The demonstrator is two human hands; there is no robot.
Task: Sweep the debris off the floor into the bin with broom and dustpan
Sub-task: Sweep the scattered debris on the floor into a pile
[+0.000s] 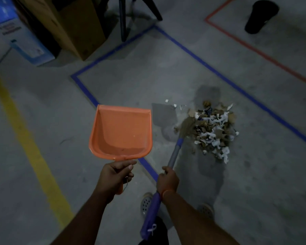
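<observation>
My left hand (pixel 113 175) grips the handle of an orange dustpan (pixel 122 131), held above the floor with its empty scoop facing up. My right hand (pixel 167 179) grips the grey and purple handle of a broom (pixel 174 154). The broom's brown bristles (pixel 186 127) touch the left side of a pile of debris (pixel 214 129), made of torn white paper and brown scraps, on the grey concrete floor. A few white bits (pixel 174 105) lie loose just left of the pile. A black bin (pixel 261 15) stands at the far right.
Blue tape (pixel 210 68) outlines a floor zone around the pile; red tape (pixel 254 50) marks another near the bin. A yellow line (pixel 30 147) runs along the left. Cardboard boxes (pixel 74 27) and black tripod legs (pixel 123 18) stand at the far left. My feet (pixel 146 203) are below.
</observation>
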